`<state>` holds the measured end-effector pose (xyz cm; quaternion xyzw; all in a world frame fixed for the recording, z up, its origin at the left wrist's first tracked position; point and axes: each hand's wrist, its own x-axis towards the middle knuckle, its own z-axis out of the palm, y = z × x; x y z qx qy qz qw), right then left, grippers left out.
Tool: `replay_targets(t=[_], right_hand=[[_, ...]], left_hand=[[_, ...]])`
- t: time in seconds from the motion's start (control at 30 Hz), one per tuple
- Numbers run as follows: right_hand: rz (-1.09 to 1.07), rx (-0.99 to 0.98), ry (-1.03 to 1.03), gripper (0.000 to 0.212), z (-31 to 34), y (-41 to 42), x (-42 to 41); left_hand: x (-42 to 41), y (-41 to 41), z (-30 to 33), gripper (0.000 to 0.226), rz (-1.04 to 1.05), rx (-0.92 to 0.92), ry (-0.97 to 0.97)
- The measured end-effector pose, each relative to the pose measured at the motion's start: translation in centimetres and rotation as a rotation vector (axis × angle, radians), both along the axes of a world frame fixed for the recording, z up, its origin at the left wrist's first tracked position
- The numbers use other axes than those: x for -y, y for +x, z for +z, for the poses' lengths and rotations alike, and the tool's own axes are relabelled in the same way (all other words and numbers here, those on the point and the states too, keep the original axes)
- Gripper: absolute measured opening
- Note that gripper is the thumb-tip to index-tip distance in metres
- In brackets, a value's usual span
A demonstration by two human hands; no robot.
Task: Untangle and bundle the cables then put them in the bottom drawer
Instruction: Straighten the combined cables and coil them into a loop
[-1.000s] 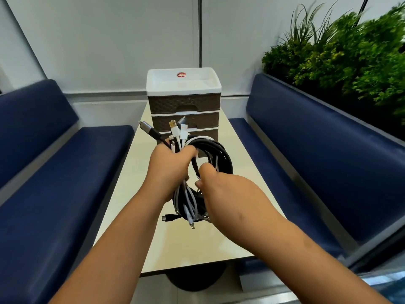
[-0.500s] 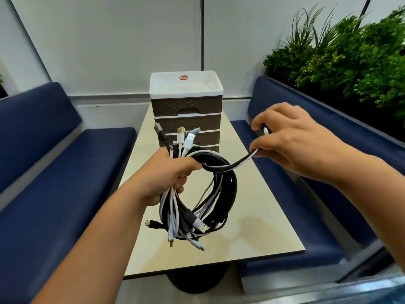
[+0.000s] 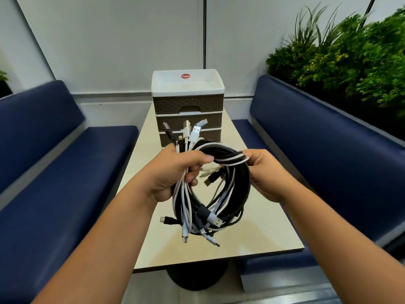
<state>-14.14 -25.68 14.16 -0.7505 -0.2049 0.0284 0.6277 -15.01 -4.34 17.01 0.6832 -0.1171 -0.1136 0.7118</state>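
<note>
Item: cable bundle (image 3: 215,189), black and white cords coiled into a loose ring, rubbery sheaths, metal plugs fanning above and dangling below. I hold it up over the pale surface (image 3: 258,235), directly in front of the drawer unit (image 3: 188,107). My left hand (image 3: 173,174) is fisted around the ring's left side; my right hand (image 3: 262,172) pinches the wrapped strand at upper right. Bottom drawer (image 3: 208,137): woven-look brown front, closed, straight behind the bundle; both hands about equally near.

Walls: I see pale grey panels (image 3: 131,44)
Seating: navy benches (image 3: 54,163) flanking my cream table (image 3: 258,233)
Right: green plants (image 3: 350,55)
</note>
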Motion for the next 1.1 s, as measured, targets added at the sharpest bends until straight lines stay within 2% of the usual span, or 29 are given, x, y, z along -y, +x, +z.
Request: replay_targets(t=[0.13, 0.3, 0.37, 0.5, 0.6, 0.67, 0.77, 0.8, 0.87, 0.93, 1.07, 1.1], right_hand=[[0.137, -0.185, 0.206, 0.025, -1.0, 0.3, -0.1], [0.308, -0.323, 0.401, 0.014, -2.2, 0.4, 0.1], [0.373, -0.375, 0.492, 0.028, -3.0, 0.2, -0.1], [0.534, -0.512, 0.721, 0.032, -4.2, -0.3, -0.6], [0.64, -0.61, 0.921, 0.054, -4.9, 0.0, -0.6], [0.618, -0.594, 0.848, 0.063, -4.9, -0.1, -0.6], [0.465, -0.569, 0.701, 0.083, -4.3, -0.6, -1.4], [0.392, -0.557, 0.657, 0.08, -4.0, -0.7, -1.9], [0.209, -0.531, 0.548, 0.055, -4.1, -0.6, -3.0], [0.12, -0.542, 0.509, 0.037, -4.7, -0.6, -3.9], [0.117, -0.638, 0.572, 0.038, -7.1, -0.7, -4.4], [0.12, -0.662, 0.58, 0.04, -7.8, -0.8, -4.4]], left_hand=[[-0.1, 0.3, -0.2, 0.024, 0.03, -0.02, -0.039], [0.4, 0.2, -0.5, 0.034, 0.008, -0.046, -0.031], [0.7, 0.2, -0.7, 0.035, -0.001, -0.071, -0.028], [0.9, 0.3, -1.2, 0.03, -0.026, -0.076, -0.005], [0.6, 0.8, -1.5, 0.031, 0.01, -0.08, -0.008], [0.1, 1.2, -1.9, 0.029, 0.041, -0.098, -0.024], [-0.4, 1.8, -2.7, 0.02, 0.081, -0.109, -0.022], [-0.5, 1.9, -3.0, 0.02, 0.092, -0.109, -0.019], [-0.5, 2.2, -3.7, 0.02, 0.1, -0.112, -0.021], [-0.5, 2.5, -4.6, 0.02, 0.083, -0.132, -0.016], [-1.0, 3.0, -6.9, 0.019, -0.042, -0.29, -0.05], [-1.2, 3.0, -7.5, 0.025, -0.084, -0.355, -0.068]])
